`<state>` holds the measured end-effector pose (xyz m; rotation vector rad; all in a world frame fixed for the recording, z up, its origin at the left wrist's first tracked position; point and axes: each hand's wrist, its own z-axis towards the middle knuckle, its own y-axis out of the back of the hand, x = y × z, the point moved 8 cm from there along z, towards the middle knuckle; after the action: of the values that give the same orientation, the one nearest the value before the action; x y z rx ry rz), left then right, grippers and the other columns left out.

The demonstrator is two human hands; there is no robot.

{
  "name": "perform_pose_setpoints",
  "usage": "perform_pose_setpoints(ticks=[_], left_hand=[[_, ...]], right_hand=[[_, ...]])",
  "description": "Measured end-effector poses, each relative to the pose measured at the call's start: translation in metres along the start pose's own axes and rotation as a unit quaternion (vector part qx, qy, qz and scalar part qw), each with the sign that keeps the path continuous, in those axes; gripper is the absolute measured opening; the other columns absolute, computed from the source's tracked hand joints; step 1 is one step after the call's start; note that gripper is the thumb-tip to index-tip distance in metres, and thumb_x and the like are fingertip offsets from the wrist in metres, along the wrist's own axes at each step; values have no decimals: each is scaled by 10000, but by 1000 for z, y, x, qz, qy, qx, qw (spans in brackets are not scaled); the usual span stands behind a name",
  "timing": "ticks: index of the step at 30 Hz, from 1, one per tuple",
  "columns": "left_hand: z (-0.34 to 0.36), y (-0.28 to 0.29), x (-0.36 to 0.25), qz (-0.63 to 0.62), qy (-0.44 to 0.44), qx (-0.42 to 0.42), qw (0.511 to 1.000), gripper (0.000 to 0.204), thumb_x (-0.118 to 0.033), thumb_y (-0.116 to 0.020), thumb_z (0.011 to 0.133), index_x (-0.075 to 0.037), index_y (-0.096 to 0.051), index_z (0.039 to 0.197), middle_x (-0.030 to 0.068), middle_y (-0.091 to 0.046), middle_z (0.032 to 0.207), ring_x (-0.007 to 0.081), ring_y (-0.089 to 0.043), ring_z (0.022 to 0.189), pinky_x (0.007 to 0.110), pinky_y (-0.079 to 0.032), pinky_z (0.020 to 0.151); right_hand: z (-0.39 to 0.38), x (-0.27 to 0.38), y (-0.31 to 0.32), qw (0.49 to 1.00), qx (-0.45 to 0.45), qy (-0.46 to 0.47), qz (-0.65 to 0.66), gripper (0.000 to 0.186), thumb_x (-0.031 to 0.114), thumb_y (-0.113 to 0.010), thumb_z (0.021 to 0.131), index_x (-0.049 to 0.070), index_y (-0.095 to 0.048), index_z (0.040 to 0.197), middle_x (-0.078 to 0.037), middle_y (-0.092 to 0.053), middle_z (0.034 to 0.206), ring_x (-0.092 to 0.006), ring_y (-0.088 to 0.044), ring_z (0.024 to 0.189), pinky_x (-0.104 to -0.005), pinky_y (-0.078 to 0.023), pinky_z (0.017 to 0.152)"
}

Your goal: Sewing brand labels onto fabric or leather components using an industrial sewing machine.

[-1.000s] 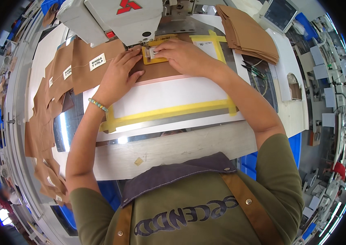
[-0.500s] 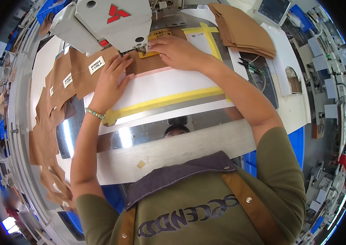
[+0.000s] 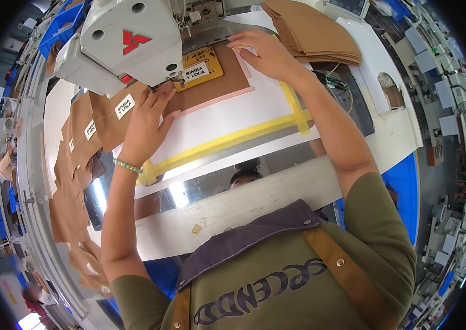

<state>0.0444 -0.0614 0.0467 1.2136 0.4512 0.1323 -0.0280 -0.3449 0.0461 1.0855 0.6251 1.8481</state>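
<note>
My left hand (image 3: 147,121) lies with outstretched fingers at the left end of a brown fabric panel (image 3: 222,88), close by the needle area of a white sewing machine (image 3: 125,47). On the panel rests a yellow frame-like template (image 3: 214,55), with a small white label (image 3: 195,72) in its opening. My right hand (image 3: 268,58) is to the right of the template, over the panel's far right corner, its fingers extended and apart from the template. Pink strips (image 3: 216,99) edge the panel. Beneath lies a white sheet (image 3: 233,115) bordered with yellow tape (image 3: 227,133).
Left of the machine, a chain of brown pieces with white labels (image 3: 124,106) trails off the table, joined by thread. A stack of brown panels (image 3: 310,33) sits at the far right. Near it lie dark-tipped snips (image 3: 329,82). A blue bin (image 3: 59,30) stands behind the machine.
My right hand has moved right, off the template, uncovering the template and its white label. The left hand has stayed beside the needle area. The whole view has shifted slightly.
</note>
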Motion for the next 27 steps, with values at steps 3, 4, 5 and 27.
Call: perform_pose_setpoints(ticks=[3, 4, 5, 27], left_hand=[[1, -6, -1, 13, 6, -3, 1000, 498, -219, -740, 1013, -26, -638, 1460, 147, -582, 1595, 442, -491, 1458, 494, -425, 1223], [0, -9, -1, 16, 16, -4, 1000, 496, -224, -720, 1031, -24, -627, 1475, 153, -565, 1613, 422, -472, 1498, 488, -393, 1255], [-1, -12, -2, 17, 16, 0, 1000, 496, -224, -720, 1031, -24, -627, 1475, 153, -565, 1613, 422, -472, 1498, 488, -393, 1255], [7, -19, -2, 0, 4, -13, 1000, 389, -205, -717, 1028, -78, -725, 1396, 80, -635, 1544, 370, -503, 1494, 474, -426, 1229]], right_hand=[[-2, -5, -4, 1000, 8, -9, 0, 257, 170, -646, 1043, 80, -799, 1228, -78, -715, 1398, -304, -620, 1331, -422, -521, 1119], [-2, -6, -6, 1000, 15, -12, 0, 253, 165, -642, 1042, 77, -803, 1216, -78, -724, 1379, -299, -627, 1322, -425, -525, 1113], [-3, -7, -6, 1000, 17, -17, 0, 253, 165, -642, 1042, 77, -803, 1216, -78, -724, 1379, -299, -627, 1322, -425, -525, 1113], [-1, -20, -3, 994, 27, -72, 83, 255, 149, -640, 1089, 16, -770, 1262, -86, -770, 1302, -231, -714, 1204, -338, -512, 1094]])
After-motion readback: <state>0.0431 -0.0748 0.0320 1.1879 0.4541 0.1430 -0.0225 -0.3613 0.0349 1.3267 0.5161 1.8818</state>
